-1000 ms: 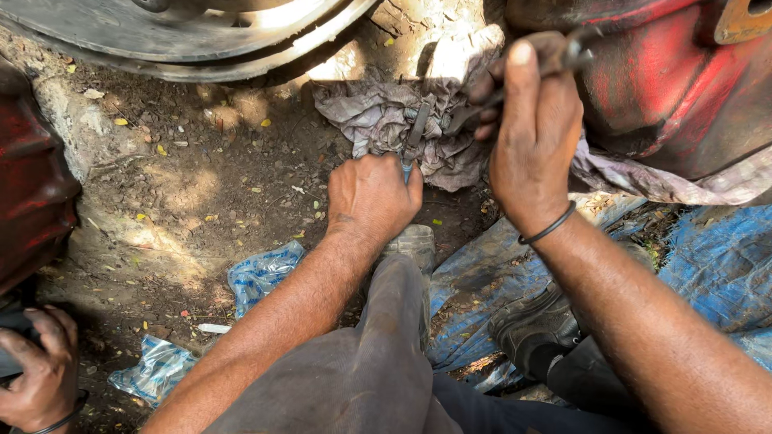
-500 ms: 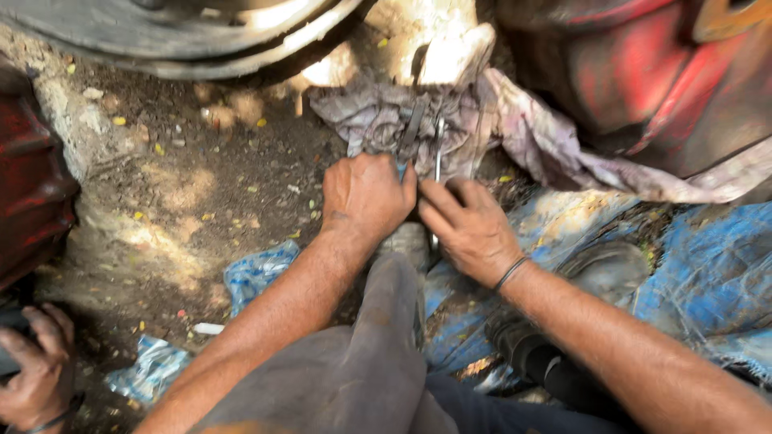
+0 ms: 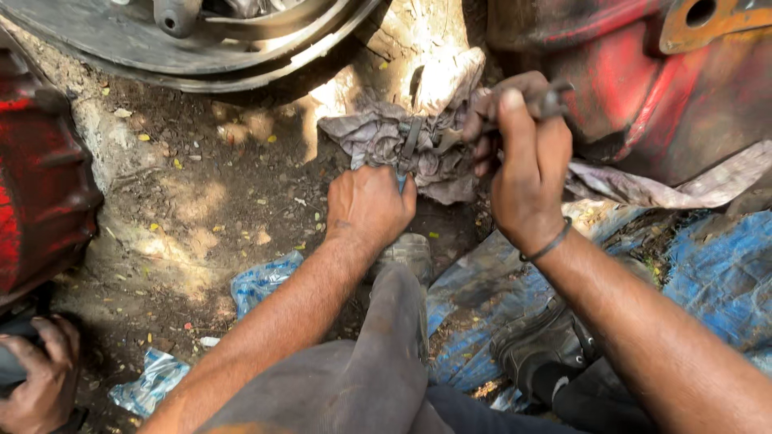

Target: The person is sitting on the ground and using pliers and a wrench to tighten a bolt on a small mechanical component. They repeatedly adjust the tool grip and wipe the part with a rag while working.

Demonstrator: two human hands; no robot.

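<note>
Red machine body fills the upper right, with a big dark wheel rim across the top left and another red casting at the left edge. Bare dirt ground lies between them, and a blue tarp is spread at the right beside the person's grey trouser knee and black shoe. A crumpled grey rag rests on the dirt just below the machine. The left hand is curled shut, pressing on the near edge of the rag beside a narrow metal strip lying across it. The right hand, a dark band on its wrist, is raised and closed around a small dark metal tool near the red body. Another person's hand shows at the lower left corner.
</note>
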